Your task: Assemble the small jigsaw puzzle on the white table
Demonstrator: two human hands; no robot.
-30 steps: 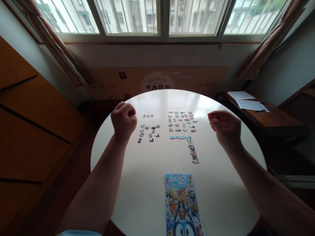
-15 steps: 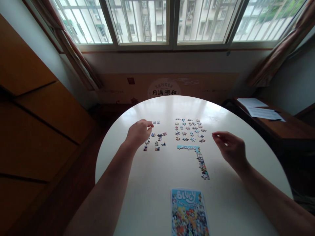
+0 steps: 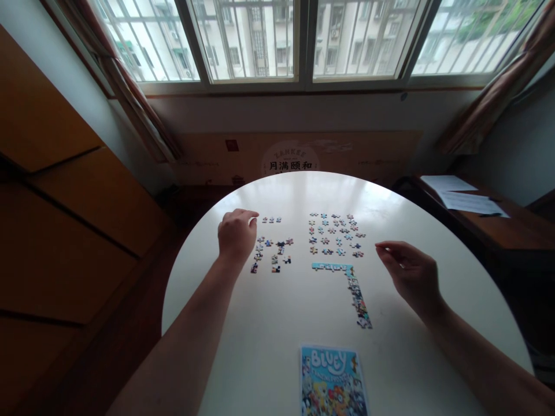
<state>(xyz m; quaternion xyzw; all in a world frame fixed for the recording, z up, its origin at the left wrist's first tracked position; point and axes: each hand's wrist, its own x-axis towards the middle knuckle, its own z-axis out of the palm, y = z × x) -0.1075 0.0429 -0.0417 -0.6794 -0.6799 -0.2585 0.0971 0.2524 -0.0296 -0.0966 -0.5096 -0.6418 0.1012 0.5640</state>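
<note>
Three puzzle pieces (image 3: 272, 220) beside left grip (image 3: 237, 234)

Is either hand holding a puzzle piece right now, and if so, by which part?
Cannot tell: no piece shows in the left hand, beside the three-piece row, or the right hand, though its pinched fingertips could hide one.

Left hand (image 3: 236, 232) and right hand (image 3: 414, 271): both bare, rounded across the back. Left forearm (image 3: 188, 332) and right forearm (image 3: 479, 358): uncovered along the visible length, slim at the wrist, broadening toward the body. Nails too small to assess.
</note>
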